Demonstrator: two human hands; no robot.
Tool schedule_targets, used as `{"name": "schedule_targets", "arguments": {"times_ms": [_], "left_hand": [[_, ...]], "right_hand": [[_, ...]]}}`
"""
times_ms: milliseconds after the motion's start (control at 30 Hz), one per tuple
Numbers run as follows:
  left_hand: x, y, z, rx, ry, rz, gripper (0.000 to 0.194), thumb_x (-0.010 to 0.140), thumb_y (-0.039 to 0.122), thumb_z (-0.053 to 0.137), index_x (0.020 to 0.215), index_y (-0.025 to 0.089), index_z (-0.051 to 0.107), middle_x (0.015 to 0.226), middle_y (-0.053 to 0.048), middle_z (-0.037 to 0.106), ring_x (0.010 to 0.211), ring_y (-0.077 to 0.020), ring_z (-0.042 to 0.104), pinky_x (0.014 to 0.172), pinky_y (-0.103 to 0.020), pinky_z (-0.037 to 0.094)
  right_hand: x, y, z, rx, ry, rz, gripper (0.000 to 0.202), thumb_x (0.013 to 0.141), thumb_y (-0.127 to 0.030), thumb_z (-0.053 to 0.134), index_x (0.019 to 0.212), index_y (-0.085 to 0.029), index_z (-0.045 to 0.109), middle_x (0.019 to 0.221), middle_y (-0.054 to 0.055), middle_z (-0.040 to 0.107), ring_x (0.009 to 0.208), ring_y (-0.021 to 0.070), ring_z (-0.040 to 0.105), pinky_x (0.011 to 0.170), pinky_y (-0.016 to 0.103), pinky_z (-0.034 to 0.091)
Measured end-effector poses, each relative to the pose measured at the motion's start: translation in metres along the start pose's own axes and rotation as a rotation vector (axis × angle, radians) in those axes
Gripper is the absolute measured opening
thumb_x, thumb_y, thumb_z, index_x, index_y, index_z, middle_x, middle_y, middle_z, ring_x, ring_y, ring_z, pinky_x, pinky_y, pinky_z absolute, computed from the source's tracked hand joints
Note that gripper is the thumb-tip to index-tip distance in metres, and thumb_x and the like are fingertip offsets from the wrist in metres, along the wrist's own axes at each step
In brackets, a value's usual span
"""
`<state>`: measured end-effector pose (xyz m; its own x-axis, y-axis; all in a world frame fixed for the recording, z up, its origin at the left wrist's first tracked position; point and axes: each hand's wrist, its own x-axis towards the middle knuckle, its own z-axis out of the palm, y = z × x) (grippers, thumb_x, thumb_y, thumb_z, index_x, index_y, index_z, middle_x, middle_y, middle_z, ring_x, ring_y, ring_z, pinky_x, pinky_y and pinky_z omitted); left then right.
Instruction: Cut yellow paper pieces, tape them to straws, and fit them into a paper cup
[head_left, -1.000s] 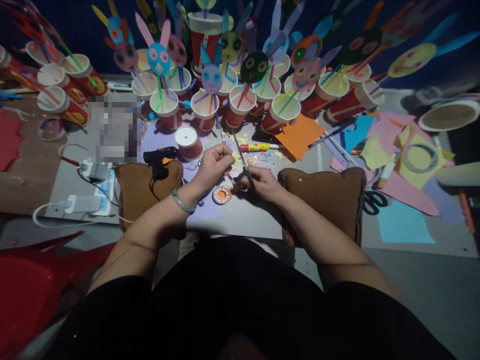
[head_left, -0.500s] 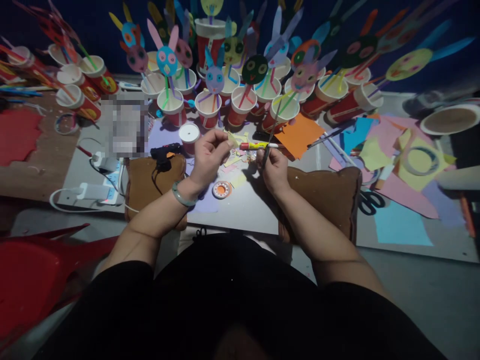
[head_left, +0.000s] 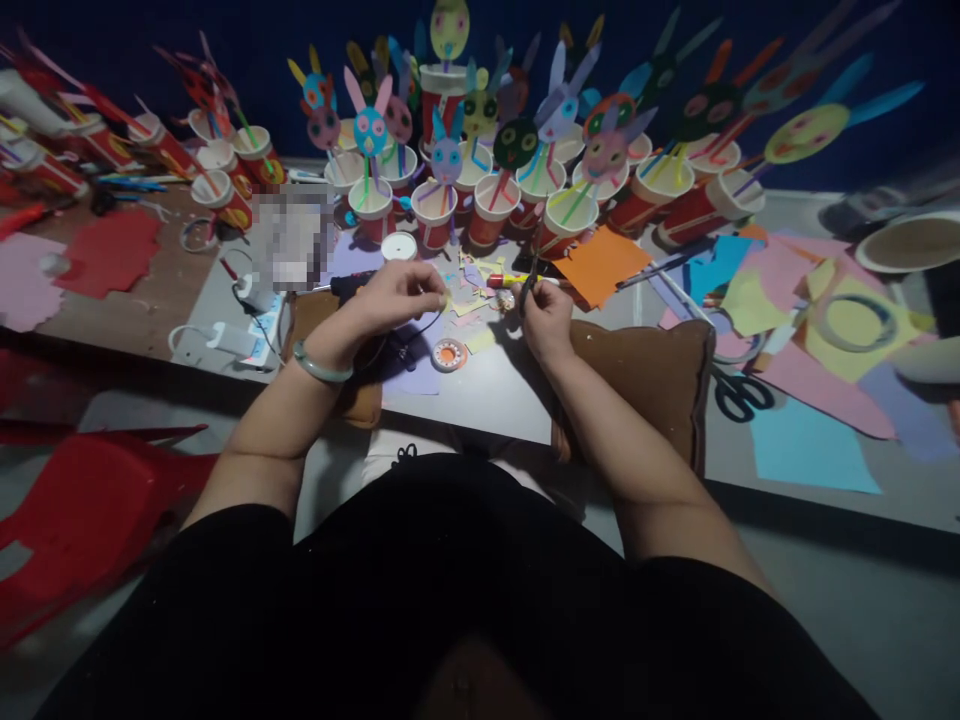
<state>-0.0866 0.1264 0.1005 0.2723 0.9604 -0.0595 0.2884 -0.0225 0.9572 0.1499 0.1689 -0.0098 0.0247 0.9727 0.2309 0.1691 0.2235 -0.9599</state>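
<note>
My right hand (head_left: pixel 549 318) is closed round the handles of dark scissors (head_left: pixel 534 268), whose blades point away toward the cups. My left hand (head_left: pixel 401 297), with a pale bangle at the wrist, pinches thumb and fingers together. A small bit of yellow paper shows at its fingertips, mostly hidden. Between the hands lie paper scraps (head_left: pixel 469 305) and a red and yellow pen-like tube (head_left: pixel 510 281). An orange and white tape roll (head_left: pixel 449 354) rests nearer me on the table. Just beyond my left hand stands a white-topped round container (head_left: pixel 398 247).
Paper cups (head_left: pixel 433 205) with rabbit faces on straws crowd the back. Orange paper (head_left: pixel 602 265) lies right of centre, with black-handled scissors (head_left: pixel 742 395) farther right. Brown cushions (head_left: pixel 637 385) flank the work spot. A power strip (head_left: pixel 266 335) and red stool (head_left: pixel 112 500) are at left.
My left hand has moved left and a little back, away from the scissors, fingers still pinched. My right hand keeps the scissors in about the same place. The view has shifted toward the left.
</note>
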Motion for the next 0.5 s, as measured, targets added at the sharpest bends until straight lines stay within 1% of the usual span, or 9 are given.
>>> {"name": "schedule_targets", "arguments": {"times_ms": [67, 133, 200, 267, 333, 433, 500], "left_hand": [[-0.007, -0.009, -0.001, 0.210, -0.041, -0.051, 0.010, 0.069, 0.022, 0.072, 0.068, 0.014, 0.067, 0.062, 0.001, 0.061, 0.057, -0.0085, 0.048, 0.058, -0.024, 0.036], [-0.013, -0.016, 0.000, 0.402, -0.096, -0.115, 0.007, 0.069, 0.022, 0.068, 0.067, 0.014, 0.068, 0.062, 0.000, 0.062, 0.058, -0.0098, 0.049, 0.059, -0.025, 0.034], [-0.017, -0.022, 0.002, 0.555, -0.127, -0.170, 0.006, 0.068, 0.019, 0.066, 0.065, 0.015, 0.067, 0.061, -0.001, 0.063, 0.059, -0.0112, 0.051, 0.060, -0.026, 0.033], [-0.018, -0.025, 0.004, 0.659, -0.145, -0.201, 0.007, 0.068, 0.018, 0.064, 0.063, 0.015, 0.068, 0.062, -0.002, 0.064, 0.060, -0.0120, 0.052, 0.061, -0.026, 0.033], [-0.018, -0.027, 0.006, 0.674, -0.160, -0.219, 0.009, 0.068, 0.020, 0.064, 0.065, 0.014, 0.070, 0.062, -0.002, 0.064, 0.060, -0.0120, 0.052, 0.061, -0.026, 0.033], [-0.016, -0.030, 0.010, 0.567, -0.186, -0.237, 0.014, 0.067, 0.025, 0.065, 0.069, 0.013, 0.072, 0.058, 0.000, 0.062, 0.056, -0.0110, 0.050, 0.058, -0.025, 0.033], [-0.014, -0.031, 0.015, 0.511, -0.197, -0.226, 0.016, 0.066, 0.027, 0.064, 0.069, 0.013, 0.071, 0.056, 0.001, 0.060, 0.054, -0.0101, 0.048, 0.056, -0.024, 0.032]], "right_hand": [[0.000, -0.001, 0.001, -0.020, -0.001, 0.003, 0.066, 0.075, -0.081, 0.063, 0.059, -0.024, 0.032, 0.059, -0.004, 0.033, 0.058, 0.0114, 0.030, 0.058, 0.030, 0.031], [0.000, -0.002, 0.001, -0.042, -0.004, 0.012, 0.067, 0.073, -0.083, 0.061, 0.059, -0.025, 0.031, 0.059, -0.004, 0.032, 0.058, 0.0116, 0.029, 0.057, 0.030, 0.029], [0.000, -0.002, 0.001, -0.062, -0.011, 0.005, 0.067, 0.074, -0.083, 0.060, 0.060, -0.025, 0.030, 0.059, -0.003, 0.031, 0.058, 0.0119, 0.028, 0.057, 0.031, 0.029], [0.001, -0.002, 0.002, -0.077, -0.013, -0.010, 0.064, 0.076, -0.080, 0.059, 0.060, -0.025, 0.031, 0.060, -0.003, 0.031, 0.059, 0.0123, 0.028, 0.058, 0.031, 0.028], [0.001, -0.001, 0.002, -0.079, -0.003, -0.021, 0.063, 0.077, -0.078, 0.061, 0.060, -0.025, 0.031, 0.060, -0.003, 0.031, 0.059, 0.0121, 0.028, 0.058, 0.031, 0.028], [0.001, 0.000, 0.003, -0.068, 0.013, -0.015, 0.064, 0.075, -0.077, 0.063, 0.058, -0.025, 0.030, 0.059, -0.003, 0.031, 0.059, 0.0118, 0.027, 0.059, 0.031, 0.028], [0.002, 0.002, 0.004, -0.066, 0.015, -0.005, 0.063, 0.075, -0.076, 0.063, 0.059, -0.025, 0.030, 0.059, -0.004, 0.031, 0.060, 0.0119, 0.028, 0.058, 0.030, 0.027]]}}
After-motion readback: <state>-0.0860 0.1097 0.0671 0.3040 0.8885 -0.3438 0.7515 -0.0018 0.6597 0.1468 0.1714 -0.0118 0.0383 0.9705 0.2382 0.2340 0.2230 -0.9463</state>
